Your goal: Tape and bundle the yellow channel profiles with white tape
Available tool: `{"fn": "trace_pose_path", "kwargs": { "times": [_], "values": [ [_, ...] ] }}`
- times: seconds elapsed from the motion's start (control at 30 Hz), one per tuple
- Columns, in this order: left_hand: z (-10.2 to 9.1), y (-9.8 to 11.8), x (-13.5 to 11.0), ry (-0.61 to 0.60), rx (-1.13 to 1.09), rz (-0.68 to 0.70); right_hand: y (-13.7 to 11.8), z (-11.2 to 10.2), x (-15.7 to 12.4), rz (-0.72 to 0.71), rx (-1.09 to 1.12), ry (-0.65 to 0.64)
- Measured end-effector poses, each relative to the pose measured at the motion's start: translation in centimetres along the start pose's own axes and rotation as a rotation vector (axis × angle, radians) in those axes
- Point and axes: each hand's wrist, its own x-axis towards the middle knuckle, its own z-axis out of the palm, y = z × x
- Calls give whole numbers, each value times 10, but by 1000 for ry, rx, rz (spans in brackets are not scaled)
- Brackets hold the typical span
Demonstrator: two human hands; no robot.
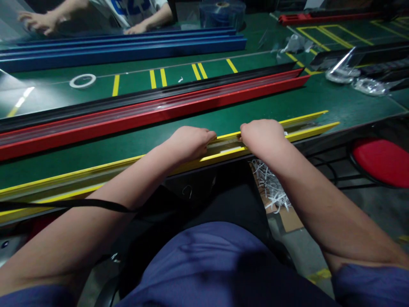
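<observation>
A long yellow channel-shaped profile (306,133) lies along the near edge of the green table, its open side up. My left hand (193,143) is closed at the channel's far rim, fingers curled down into it. My right hand (265,134) is likewise closed on the channel a short way to the right, thumb side at the far rim. Between the hands a pale strip (230,150) shows inside the channel. The fingertips of both hands are mostly hidden.
Beyond lie a red profile (191,103), a black one (134,99) and blue profiles (128,53). A white tape ring (82,81) and crumpled clear plastic (370,85) are on the table (268,100). Across it are a co-worker's hands (41,22). A red stool (381,162) stands right.
</observation>
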Motion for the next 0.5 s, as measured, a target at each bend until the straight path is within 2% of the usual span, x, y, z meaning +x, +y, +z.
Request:
{"fn": "trace_pose_path", "kwargs": {
  "times": [0.27, 0.5],
  "values": [
    [3, 15, 20, 60, -37, -8, 0, 2, 0, 8, -5, 15],
    [-7, 31, 48, 76, -100, 6, 1, 2, 3, 10, -36, 8]
  ]
}}
